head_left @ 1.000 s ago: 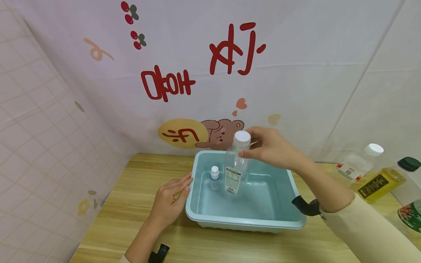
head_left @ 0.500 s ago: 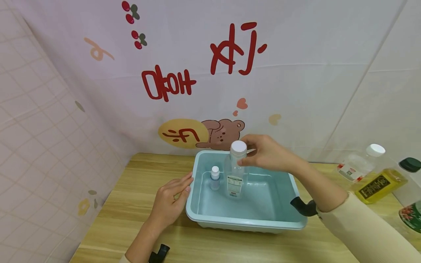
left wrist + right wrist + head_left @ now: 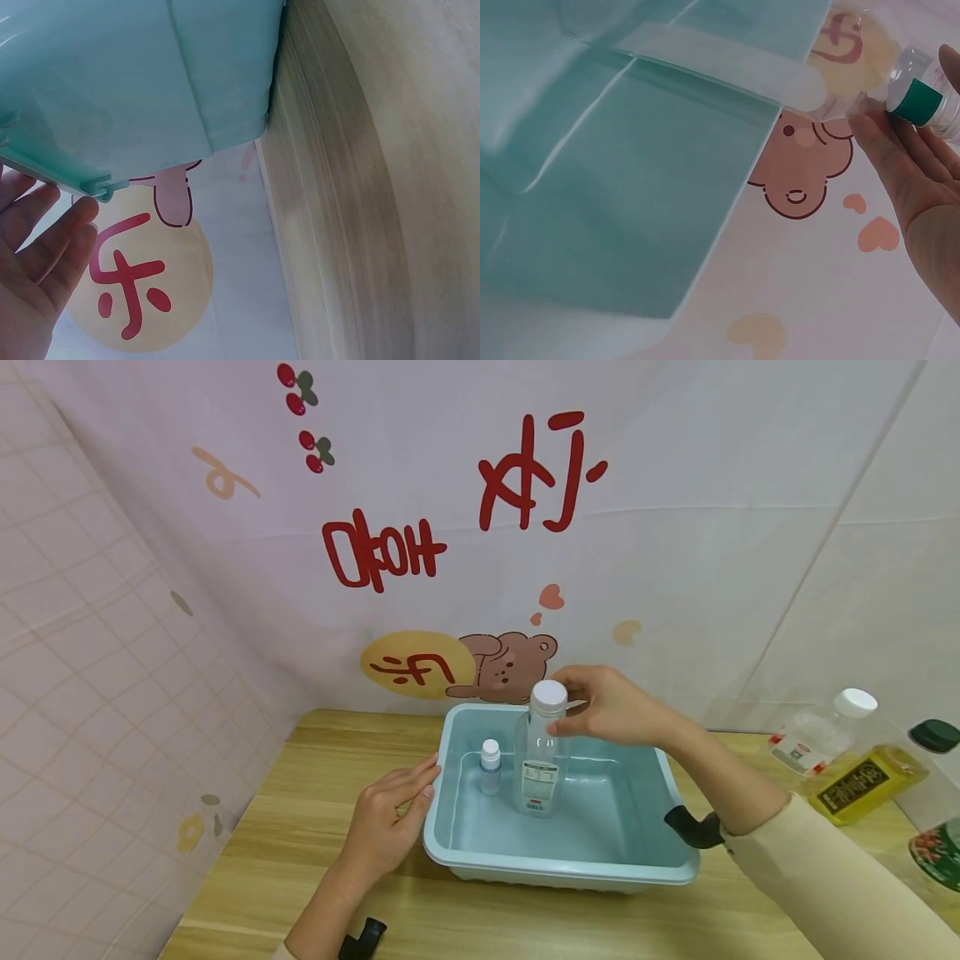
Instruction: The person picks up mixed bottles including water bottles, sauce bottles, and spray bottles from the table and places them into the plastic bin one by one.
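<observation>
My right hand (image 3: 611,708) grips a clear plastic bottle (image 3: 538,781) by its neck, just under the white cap. The bottle stands nearly upright inside a light-blue plastic basin (image 3: 562,863), left of its middle, with a printed label facing me. In the right wrist view, fingers (image 3: 889,146) and thumb are around the bottle neck (image 3: 906,71), where a green strip shows. On the basin's left side, my left hand (image 3: 390,817) rests straight fingers against the rim. The left wrist view shows those fingertips (image 3: 84,211) under the rim's edge.
A small white-capped bottle (image 3: 490,770) stands in the basin to the left. At the right of the wooden table (image 3: 360,739) are a clear bottle (image 3: 806,743), a yellow oil bottle (image 3: 870,781) and a green-labelled container (image 3: 937,852). A patterned cloth (image 3: 675,568) hangs behind.
My right hand has lowered the clear bottle into the basin, and its base has come slightly nearer to me. It then shifted a little right. The left hand has stayed put.
</observation>
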Demonstrator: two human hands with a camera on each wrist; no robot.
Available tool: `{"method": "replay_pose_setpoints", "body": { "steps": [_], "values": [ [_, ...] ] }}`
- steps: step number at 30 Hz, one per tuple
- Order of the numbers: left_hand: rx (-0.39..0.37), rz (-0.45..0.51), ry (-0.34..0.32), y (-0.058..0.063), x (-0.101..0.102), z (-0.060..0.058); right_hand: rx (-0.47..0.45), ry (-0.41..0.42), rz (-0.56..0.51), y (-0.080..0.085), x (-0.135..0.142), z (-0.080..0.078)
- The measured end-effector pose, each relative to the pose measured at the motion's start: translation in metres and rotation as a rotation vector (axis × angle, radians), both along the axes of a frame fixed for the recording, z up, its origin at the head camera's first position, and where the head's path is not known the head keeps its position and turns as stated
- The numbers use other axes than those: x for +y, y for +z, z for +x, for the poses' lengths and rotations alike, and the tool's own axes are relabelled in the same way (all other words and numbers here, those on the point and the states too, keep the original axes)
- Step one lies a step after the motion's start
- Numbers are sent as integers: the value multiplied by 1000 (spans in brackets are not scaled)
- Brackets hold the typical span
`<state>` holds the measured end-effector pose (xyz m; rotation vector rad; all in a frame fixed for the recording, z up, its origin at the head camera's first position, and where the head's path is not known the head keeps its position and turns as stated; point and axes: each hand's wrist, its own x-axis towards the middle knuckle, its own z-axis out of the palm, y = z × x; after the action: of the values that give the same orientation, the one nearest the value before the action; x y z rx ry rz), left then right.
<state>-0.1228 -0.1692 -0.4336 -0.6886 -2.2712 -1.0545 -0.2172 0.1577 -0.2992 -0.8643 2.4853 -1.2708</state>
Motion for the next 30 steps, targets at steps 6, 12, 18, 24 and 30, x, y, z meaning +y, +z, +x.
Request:
{"method": "replay_pose_setpoints", "body": {
  "steps": [6,12,18,24,30],
  "values": [
    [-5,8,-7,0,0,0,20,1,7,0,2,0],
    [0,9,-8,0,0,0,39,2,15,0,2,1],
    [10,9,-11,0,0,0,64,16,36,4,3,2],
    [7,4,-9,0,0,0,105,20,50,15,6,3],
    [7,4,-9,0,0,0,129,-7,66,25,11,4]
  ]
}}
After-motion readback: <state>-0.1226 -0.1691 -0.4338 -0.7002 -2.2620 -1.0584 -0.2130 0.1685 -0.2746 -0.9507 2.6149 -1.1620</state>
